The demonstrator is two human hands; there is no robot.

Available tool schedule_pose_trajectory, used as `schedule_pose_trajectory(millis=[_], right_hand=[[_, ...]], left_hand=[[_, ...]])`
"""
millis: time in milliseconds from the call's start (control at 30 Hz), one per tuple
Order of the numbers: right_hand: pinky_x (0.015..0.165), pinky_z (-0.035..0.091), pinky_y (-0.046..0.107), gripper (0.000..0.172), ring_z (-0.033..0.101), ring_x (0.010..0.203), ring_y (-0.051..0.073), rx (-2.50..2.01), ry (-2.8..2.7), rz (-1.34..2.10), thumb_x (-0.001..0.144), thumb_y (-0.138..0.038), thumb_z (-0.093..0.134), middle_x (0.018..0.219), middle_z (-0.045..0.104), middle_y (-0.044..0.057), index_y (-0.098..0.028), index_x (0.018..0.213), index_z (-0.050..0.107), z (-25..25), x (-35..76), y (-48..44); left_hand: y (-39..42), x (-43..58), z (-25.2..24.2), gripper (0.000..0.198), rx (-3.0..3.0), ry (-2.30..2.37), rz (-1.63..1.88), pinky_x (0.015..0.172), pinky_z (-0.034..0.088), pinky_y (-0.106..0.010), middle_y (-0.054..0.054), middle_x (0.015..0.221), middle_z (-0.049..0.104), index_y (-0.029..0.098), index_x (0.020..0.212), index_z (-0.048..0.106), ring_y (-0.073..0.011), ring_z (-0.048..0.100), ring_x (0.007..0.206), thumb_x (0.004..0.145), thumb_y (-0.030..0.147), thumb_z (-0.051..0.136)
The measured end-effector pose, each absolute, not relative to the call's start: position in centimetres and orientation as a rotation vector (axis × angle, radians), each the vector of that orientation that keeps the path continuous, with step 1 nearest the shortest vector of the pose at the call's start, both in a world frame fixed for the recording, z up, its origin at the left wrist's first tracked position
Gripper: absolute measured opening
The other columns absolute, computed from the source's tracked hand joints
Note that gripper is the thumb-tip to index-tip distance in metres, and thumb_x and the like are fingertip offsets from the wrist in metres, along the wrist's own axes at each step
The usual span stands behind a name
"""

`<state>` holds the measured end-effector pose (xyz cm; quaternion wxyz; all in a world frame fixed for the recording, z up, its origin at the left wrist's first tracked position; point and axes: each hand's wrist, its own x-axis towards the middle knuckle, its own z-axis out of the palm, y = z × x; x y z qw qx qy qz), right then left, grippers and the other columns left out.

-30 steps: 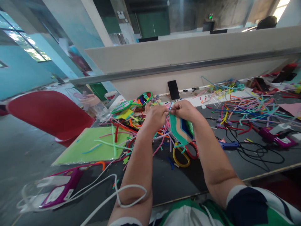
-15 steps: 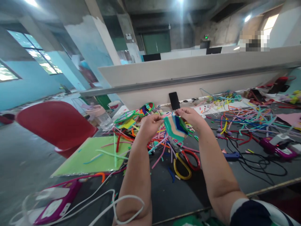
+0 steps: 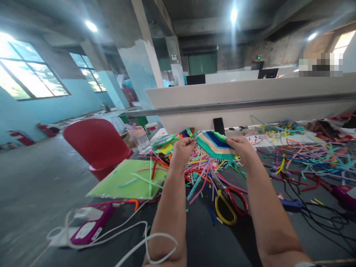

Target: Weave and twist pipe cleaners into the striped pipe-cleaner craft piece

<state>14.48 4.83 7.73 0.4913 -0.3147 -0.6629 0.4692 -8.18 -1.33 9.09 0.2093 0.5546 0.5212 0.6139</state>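
fingertips of the left hand pinch 1 end of a striped piece while those of the right hand grip its opposite edge, the work stretched in the air between them. bands of green, beige and blue appear already joined into 1 panel, so the striping looks largely done; whether any trimming or edging is left cannot be told from here. below the piece and between the hands, a heap of loose strips lies unused. nearer the wearer than the right fingers, scissors rest untouched on a dark table. left of the left fingers is a green sheet; well to the right fingers' right, a second tangle of strips spreads out.
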Motion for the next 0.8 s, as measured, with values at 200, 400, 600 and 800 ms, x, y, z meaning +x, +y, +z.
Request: schedule_pose_trajectory(millis=[200, 400, 600, 800], right_hand=[[0.059, 0.046, 0.031, 0.034, 0.06, 0.065, 0.021, -0.876, -1.523, 1.111, 0.064, -0.052, 0.07, 0.063, 0.066, 0.002, -0.019, 0.073, 0.072, 7.7, 15.4, 5.5], [0.061, 0.048, 0.033, 0.035, 0.062, 0.067, 0.023, -0.923, -1.53, 1.138, 0.063, -0.053, 0.071, 0.063, 0.067, 0.002, -0.02, 0.073, 0.073, 7.3, 15.1, 6.3], [0.064, 0.049, 0.034, 0.042, 0.064, 0.071, 0.024, -0.905, -1.475, 1.142, 0.064, -0.058, 0.069, 0.071, 0.07, 0.004, -0.019, 0.08, 0.073, 7.8, 14.8, 5.4], [0.068, 0.05, 0.032, 0.055, 0.065, 0.074, 0.02, -0.847, -1.382, 1.158, 0.069, -0.065, 0.062, 0.081, 0.071, 0.007, -0.019, 0.097, 0.07, 8.4, 15.9, 5.3]], left_hand=[[-2.0, -8.9, 9.7, 0.034, 1.515, 1.259, 1.578, 0.068, 0.04, -0.025, -0.001, 0.069, 0.062, 0.012, 0.083, 0.071, -0.013, 0.054, 0.067, 0.07, 0.043, 0.068], [-1.8, -9.3, 9.4, 0.039, 1.528, 1.311, 1.59, 0.074, 0.042, -0.028, -0.002, 0.073, 0.065, 0.013, 0.085, 0.072, -0.016, 0.057, 0.074, 0.073, 0.048, 0.063], [-1.5, -8.0, 9.0, 0.031, 1.594, 1.353, 1.451, 0.05, 0.027, -0.023, 0.005, 0.049, 0.043, 0.013, 0.062, 0.063, -0.0068, 0.035, 0.048, 0.068, 0.043, 0.066], [-1.0, -9.7, 8.9, 0.032, 1.394, 1.343, 1.572, 0.044, 0.022, -0.022, 0.005, 0.046, 0.043, 0.014, 0.061, 0.062, -0.0059, 0.032, 0.041, 0.061, 0.044, 0.071]])
